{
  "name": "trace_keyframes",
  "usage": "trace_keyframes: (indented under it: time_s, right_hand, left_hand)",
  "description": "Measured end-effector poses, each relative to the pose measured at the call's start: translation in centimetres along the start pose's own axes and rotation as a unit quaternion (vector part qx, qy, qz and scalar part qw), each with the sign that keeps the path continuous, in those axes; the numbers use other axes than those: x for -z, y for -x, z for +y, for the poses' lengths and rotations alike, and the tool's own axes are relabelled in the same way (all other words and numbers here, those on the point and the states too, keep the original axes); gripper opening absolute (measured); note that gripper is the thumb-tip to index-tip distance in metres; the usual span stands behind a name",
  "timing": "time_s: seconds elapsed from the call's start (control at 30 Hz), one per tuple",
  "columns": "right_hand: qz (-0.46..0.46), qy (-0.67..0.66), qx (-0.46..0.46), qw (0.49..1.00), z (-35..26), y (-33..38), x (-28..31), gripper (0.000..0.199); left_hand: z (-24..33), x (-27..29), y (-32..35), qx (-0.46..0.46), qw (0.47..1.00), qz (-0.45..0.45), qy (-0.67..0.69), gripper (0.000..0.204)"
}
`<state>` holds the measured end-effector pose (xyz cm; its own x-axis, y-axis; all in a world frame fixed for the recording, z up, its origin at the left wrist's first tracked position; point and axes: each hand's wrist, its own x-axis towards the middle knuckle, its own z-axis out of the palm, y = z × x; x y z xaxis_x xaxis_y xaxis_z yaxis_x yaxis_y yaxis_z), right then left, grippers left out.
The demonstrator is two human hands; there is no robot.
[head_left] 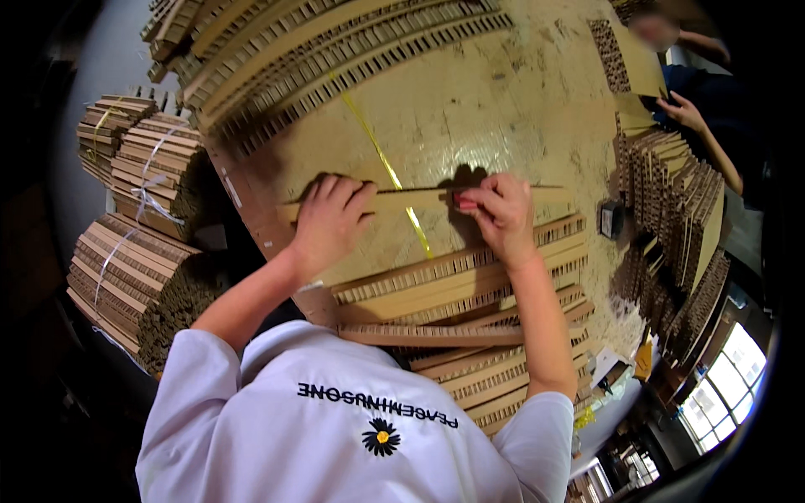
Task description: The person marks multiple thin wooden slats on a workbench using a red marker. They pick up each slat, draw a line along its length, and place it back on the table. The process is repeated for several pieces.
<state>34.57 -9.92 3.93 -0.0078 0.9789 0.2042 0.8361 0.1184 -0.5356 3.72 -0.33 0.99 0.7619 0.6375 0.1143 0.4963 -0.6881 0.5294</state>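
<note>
A long, narrow cardboard strip (419, 199) lies across the wooden table in front of me, with a dark edge facing away. My left hand (331, 216) grips its left part, fingers curled over the far edge. Near the strip's right part, my right hand (506, 214) pinches a small red object (464, 202) against the strip; its exact kind is mostly hidden by the fingers. A yellow strap (373, 147) runs over the table and passes under the strip between my hands.
Honeycomb cardboard strips (457, 289) are piled close to me, with a larger stack (327, 59) at the far left. Tied bundles (126, 268) stand left of the table. A black box (611, 219) sits right, near cardboard stacks (671, 193) and another person's hand (686, 111).
</note>
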Motion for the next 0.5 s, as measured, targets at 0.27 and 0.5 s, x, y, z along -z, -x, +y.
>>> trace_keyframes:
  time_s: [0.27, 0.5]
  right_hand:
    - [-0.001, -0.023, 0.006, 1.000, 0.2, 0.0, -0.2, 0.020]
    - [0.002, -0.024, -0.009, 1.000, -0.4, 0.1, -0.2, 0.016]
  left_hand:
    - [-0.8, -0.2, 0.2, -0.009, 0.999, 0.005, 0.030, 0.046]
    - [-0.9, -0.5, 0.4, -0.016, 1.000, 0.001, 0.000, 0.045]
